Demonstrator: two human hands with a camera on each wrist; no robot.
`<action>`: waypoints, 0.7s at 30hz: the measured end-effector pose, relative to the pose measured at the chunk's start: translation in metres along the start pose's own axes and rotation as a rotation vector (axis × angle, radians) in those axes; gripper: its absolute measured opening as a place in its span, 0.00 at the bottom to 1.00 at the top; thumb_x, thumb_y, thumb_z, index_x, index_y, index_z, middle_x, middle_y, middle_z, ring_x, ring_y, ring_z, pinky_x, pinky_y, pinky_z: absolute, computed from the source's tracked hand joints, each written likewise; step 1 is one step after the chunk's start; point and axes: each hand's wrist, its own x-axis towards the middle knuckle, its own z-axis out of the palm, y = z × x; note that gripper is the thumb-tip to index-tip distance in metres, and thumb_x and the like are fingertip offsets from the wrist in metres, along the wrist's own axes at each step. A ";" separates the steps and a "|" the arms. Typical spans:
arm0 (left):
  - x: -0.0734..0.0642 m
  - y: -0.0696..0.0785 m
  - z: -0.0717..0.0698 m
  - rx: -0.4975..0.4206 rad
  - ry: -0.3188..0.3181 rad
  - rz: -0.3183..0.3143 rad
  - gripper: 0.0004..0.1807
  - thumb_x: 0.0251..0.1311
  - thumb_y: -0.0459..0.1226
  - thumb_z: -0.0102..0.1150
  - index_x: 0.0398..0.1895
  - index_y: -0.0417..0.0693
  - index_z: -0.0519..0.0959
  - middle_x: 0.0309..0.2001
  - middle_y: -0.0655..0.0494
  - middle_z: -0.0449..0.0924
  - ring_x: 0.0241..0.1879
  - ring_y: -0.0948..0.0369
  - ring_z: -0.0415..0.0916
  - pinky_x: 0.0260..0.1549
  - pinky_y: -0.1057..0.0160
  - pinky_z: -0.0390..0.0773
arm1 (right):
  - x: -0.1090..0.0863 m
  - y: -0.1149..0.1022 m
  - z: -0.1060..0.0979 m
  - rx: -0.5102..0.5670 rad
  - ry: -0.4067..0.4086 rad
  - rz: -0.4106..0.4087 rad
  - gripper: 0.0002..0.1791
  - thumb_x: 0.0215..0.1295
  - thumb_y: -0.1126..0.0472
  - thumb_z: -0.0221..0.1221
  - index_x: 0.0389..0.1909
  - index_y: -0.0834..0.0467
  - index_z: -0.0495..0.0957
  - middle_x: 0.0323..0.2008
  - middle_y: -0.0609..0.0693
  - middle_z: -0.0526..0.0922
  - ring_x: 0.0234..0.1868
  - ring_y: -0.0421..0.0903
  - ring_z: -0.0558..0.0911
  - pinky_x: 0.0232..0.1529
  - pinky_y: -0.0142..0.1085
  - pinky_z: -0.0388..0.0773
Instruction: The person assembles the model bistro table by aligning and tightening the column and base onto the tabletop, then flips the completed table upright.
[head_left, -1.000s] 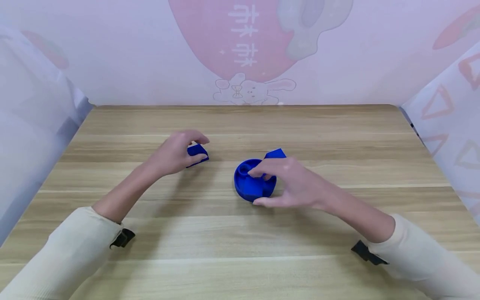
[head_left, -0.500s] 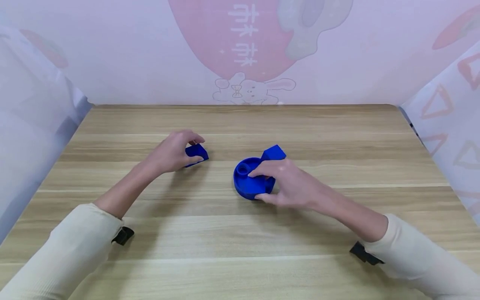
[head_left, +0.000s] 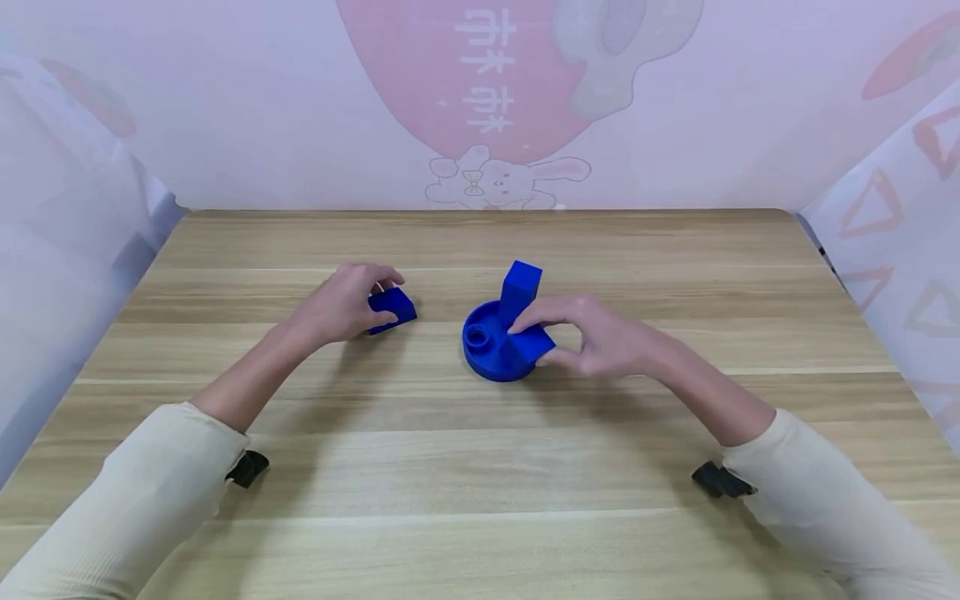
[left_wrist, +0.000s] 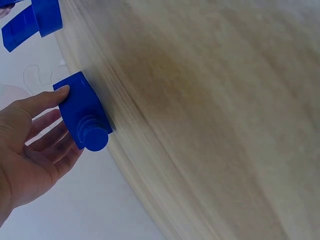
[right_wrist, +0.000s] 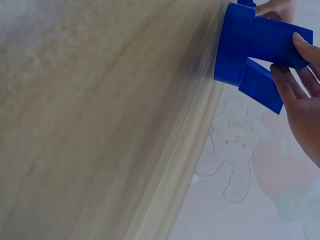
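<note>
In the head view my left hand (head_left: 348, 300) holds a blue angled block (head_left: 400, 305) low over the table, left of centre. The left wrist view shows my thumb on one face, fingers behind, and a round peg (left_wrist: 95, 138) sticking out of the block. A round, rimmed blue base (head_left: 487, 367) lies at the table's middle, with a hollow socket (head_left: 477, 336) on its left part. My right hand (head_left: 607, 337) pinches a second blue block (head_left: 531, 343) set on the base between thumb and fingers. Behind it, a third blue block (head_left: 521, 287) stands up from the base, tilted outward.
A wood-grain table (head_left: 420, 467) spreads under both hands. Its far edge meets a pale printed backdrop (head_left: 262, 108), and similar sheets hang at the left and right sides. Black straps (head_left: 247, 468) show at both sleeve cuffs.
The base has turned counterclockwise and shifted slightly back and left, its blocks swinging round with it. My right hand has moved back with the block it pinches. My left hand has barely moved.
</note>
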 end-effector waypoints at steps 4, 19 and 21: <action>0.000 0.001 0.000 0.004 0.002 0.006 0.24 0.60 0.26 0.70 0.60 0.27 0.77 0.50 0.31 0.83 0.52 0.41 0.81 0.54 0.43 0.82 | 0.000 0.003 -0.002 0.002 0.026 -0.006 0.21 0.60 0.68 0.73 0.55 0.63 0.83 0.56 0.56 0.86 0.60 0.55 0.83 0.63 0.49 0.80; -0.006 0.015 -0.008 -0.045 0.114 0.068 0.23 0.57 0.24 0.71 0.57 0.27 0.79 0.49 0.32 0.84 0.51 0.40 0.82 0.51 0.43 0.83 | 0.002 -0.009 0.022 -0.108 0.271 0.215 0.27 0.51 0.57 0.80 0.46 0.69 0.82 0.42 0.58 0.89 0.40 0.50 0.89 0.42 0.39 0.88; -0.008 0.018 -0.009 -0.059 0.122 0.075 0.23 0.58 0.24 0.71 0.57 0.28 0.79 0.49 0.33 0.84 0.50 0.41 0.82 0.50 0.44 0.83 | 0.002 -0.009 0.021 -0.100 0.273 0.225 0.26 0.52 0.59 0.79 0.47 0.70 0.82 0.42 0.59 0.89 0.41 0.51 0.88 0.42 0.41 0.88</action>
